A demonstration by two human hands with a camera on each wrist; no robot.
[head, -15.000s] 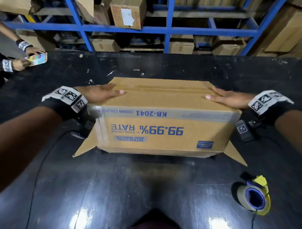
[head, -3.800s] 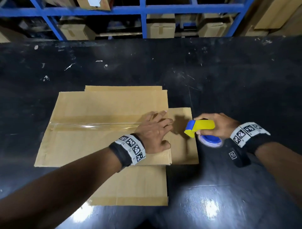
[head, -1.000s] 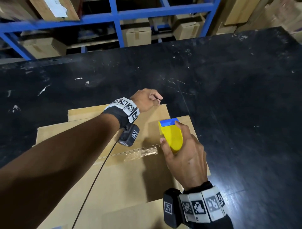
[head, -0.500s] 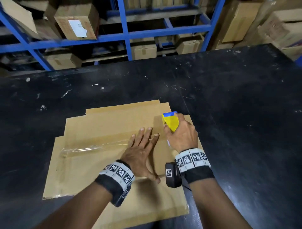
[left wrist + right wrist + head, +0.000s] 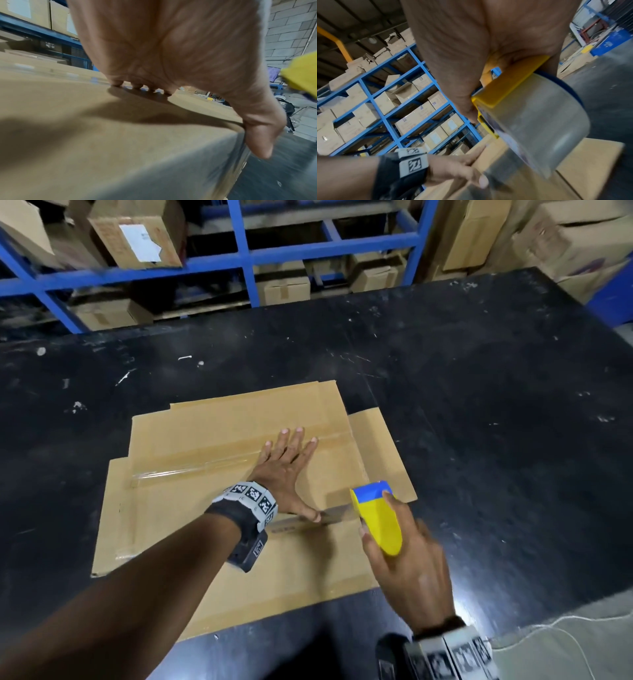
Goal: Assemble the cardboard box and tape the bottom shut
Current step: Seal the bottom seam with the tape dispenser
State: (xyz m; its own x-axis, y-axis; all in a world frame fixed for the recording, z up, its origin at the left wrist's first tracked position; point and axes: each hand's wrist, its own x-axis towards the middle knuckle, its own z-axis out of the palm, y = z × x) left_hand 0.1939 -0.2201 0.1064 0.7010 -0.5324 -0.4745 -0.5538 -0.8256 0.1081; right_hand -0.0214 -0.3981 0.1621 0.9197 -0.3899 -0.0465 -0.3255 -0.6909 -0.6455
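box: a brown cardboard box (image 5: 219,508) is seen on the black counter (image 5: 479,405), bottom side up, with its side flaps spread out flat.
tape on box: a strip of clear shiny tape (image 5: 191,469) is stuck along the middle seam of the box.
left hand: the left hand (image 5: 284,470) is laid flat on the box top, fingers straight and spread apart. the fingertips (image 5: 137,86) are pressed on the cardboard by the tape strip. the thumb (image 5: 260,135) is hooked over the near edge of the box.
right hand: the right hand (image 5: 407,563) is clamped around a yellow and blue plastic tape holder (image 5: 376,515) with a roll of clear tape (image 5: 539,121) in it.
tape holder: it is held just above the near right part of the box, close to the left thumb. a piece of tape is stretched from the roll down to the box edge by the thumb.
wrists: black bands with white square marks (image 5: 251,498) are worn on both wrists.
behind: blue metal shelves (image 5: 246,258) full of brown boxes are seen past the counter.
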